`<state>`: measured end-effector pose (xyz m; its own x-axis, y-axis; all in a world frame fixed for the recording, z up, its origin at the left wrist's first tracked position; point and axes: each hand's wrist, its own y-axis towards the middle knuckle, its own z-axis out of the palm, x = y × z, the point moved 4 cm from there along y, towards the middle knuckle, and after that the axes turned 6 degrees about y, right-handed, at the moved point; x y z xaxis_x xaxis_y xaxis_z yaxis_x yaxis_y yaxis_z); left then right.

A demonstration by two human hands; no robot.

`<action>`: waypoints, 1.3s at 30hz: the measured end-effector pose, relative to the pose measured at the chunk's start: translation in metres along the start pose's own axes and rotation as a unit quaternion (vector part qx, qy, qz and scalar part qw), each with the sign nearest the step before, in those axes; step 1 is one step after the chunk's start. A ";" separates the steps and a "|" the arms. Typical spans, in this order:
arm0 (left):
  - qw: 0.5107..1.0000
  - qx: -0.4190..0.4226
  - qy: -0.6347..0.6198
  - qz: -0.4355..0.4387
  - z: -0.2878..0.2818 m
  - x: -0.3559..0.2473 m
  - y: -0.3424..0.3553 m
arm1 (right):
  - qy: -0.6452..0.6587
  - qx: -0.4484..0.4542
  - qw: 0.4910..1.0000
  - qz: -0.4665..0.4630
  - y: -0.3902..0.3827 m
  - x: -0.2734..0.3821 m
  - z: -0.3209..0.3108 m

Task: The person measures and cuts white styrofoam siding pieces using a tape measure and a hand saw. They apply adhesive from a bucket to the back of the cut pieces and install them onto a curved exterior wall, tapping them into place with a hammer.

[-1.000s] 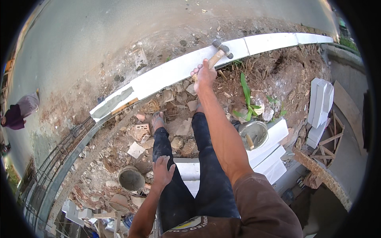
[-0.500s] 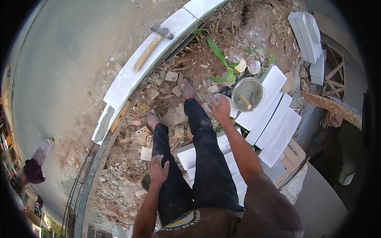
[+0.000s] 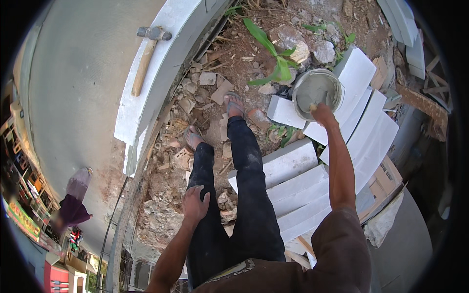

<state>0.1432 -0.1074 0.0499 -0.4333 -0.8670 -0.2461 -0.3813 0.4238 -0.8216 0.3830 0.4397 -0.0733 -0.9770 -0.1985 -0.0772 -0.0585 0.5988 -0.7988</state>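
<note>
My right hand grips the short wooden handle of a tool standing in a bucket of grey mortar; the tool's head is hidden. The bucket sits among stacked white blocks. My left hand lies on my left thigh, fingers loosely spread, holding nothing. A hammer with a grey head and wooden handle rests on a curved row of white blocks at upper left.
More white blocks lie by my legs. Rubble and a green plant are around my feet. Steel bars run at lower left. A person in purple is on the grey pavement. A concrete drop is at right.
My right hand let go of the hammer on the block row, then moved right to the bucket and took the wooden handle. My view has turned; my left hand stays on my leg.
</note>
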 end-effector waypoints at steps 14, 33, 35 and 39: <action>0.998 0.032 0.047 0.001 -0.010 -0.006 0.010 | 0.277 -0.395 0.865 -0.138 -0.084 0.001 0.239; 0.998 0.037 0.054 -0.013 -0.010 0.005 0.001 | 0.772 -0.097 0.620 0.099 -0.081 -0.033 0.237; 0.997 0.045 0.054 -0.013 -0.010 0.005 0.003 | 0.816 -0.031 0.567 0.113 -0.046 -0.025 0.262; 0.997 0.059 0.045 -0.016 -0.008 0.006 0.005 | 0.788 -0.003 0.600 0.140 -0.054 -0.019 0.302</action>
<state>0.1324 -0.1082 0.0486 -0.4965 -0.8500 -0.1761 -0.2999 0.3583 -0.8841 0.4663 0.1768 -0.2085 0.0699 0.8873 0.4558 0.1563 0.4415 -0.8835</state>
